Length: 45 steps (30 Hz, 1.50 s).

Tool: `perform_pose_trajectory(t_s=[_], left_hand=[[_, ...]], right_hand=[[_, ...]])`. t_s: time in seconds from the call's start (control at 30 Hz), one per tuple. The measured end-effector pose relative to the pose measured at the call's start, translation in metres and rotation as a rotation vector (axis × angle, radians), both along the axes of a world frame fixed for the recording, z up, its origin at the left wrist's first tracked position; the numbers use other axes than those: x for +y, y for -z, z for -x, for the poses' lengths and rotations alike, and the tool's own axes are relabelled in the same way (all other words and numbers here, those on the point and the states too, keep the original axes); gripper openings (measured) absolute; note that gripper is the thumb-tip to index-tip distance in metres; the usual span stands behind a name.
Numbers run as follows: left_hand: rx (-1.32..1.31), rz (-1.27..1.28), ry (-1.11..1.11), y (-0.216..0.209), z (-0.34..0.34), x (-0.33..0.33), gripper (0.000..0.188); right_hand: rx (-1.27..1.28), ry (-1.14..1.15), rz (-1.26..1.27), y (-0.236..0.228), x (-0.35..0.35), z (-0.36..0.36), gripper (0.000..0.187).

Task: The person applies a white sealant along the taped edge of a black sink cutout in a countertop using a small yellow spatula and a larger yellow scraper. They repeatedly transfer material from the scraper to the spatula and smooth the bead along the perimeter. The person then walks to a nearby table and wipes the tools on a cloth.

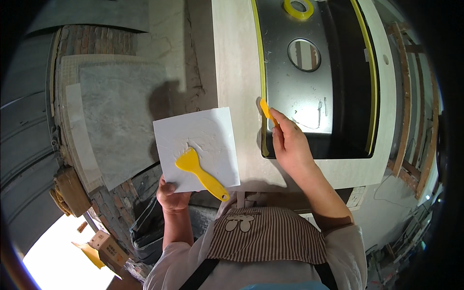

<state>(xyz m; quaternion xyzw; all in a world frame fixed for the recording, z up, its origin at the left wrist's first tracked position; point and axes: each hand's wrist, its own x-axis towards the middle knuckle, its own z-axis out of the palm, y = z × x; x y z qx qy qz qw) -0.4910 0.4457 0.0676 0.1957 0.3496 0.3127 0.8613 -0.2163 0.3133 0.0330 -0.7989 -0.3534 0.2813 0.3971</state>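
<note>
My left hand (172, 197) holds a white square tile (195, 147) flat from below, smeared with white paste. A yellow plastic scraper (199, 171) lies on the tile. My right hand (289, 142) grips a small yellow scraper (267, 110) and presses its tip against the left edge of a dark steel sink (309, 96). The sink sits in a pale stone countertop (237, 72), and yellow tape (261, 63) runs along the sink's left and right rims.
A yellow tape roll (298, 8) lies at the sink's far end, and a round drain hole (304, 54) opens in its basin. Grey stone slabs (118, 116) lean on a brick wall at left. A cardboard box (107, 247) sits below left.
</note>
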Motion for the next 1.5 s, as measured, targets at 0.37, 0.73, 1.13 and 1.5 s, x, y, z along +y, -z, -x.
perform_pose_trajectory(t_s=[0.37,0.73,1.13,1.5], left_hand=[[-0.091,0.006,0.073,0.007,0.012,0.005,0.073],[-0.171,0.020,0.114,0.007,0.012,0.006,0.073],[-0.153,0.008,0.110,0.006,0.010,0.007,0.072],[-0.037,0.028,-0.055,0.000,0.001,0.001,0.065]], right_hand=[[-0.135,-0.208,0.308,-0.012,0.007,0.002,0.046],[-0.130,-0.125,0.140,-0.002,0.018,-0.014,0.044],[-0.080,-0.163,0.132,-0.021,0.014,-0.022,0.041],[-0.115,-0.260,0.239,-0.008,-0.002,0.003,0.045]])
